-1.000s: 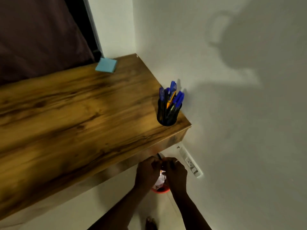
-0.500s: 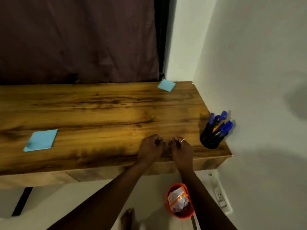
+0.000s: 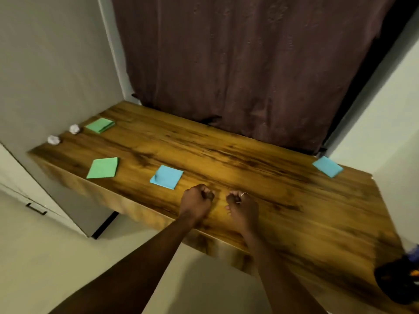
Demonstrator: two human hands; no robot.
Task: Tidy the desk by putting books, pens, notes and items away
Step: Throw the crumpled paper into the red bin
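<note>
At the far left of the wooden bench (image 3: pixel 260 175) we see 2 crumpled white paper balls (image 3: pixel 53 140) against the wall, then 2 green sticky-note pads: the rear one (image 3: pixel 100 125) just beside the second ball, the front one (image 3: pixel 103 168) near the bench's front edge. Next comes a light blue sticky-note pad (image 3: pixel 166 177), lying flat just left of our left hand (image 3: pixel 197 200), which is curled into a loose fist over the bench front; we cannot tell whether it holds anything. Our right hand (image 3: pixel 242 206), wearing a thin ring, is likewise curled, close beside the left but not touching it. Further right, a second blue pad (image 3: pixel 328 166) sits at the back corner, and a dark pen holder (image 3: pixel 399 279) is cut off by the frame's edge. We judge the risks to be these: the front green pad could be nudged off the edge by a careless sweep, and the light paper balls could roll away if brushed.
</note>
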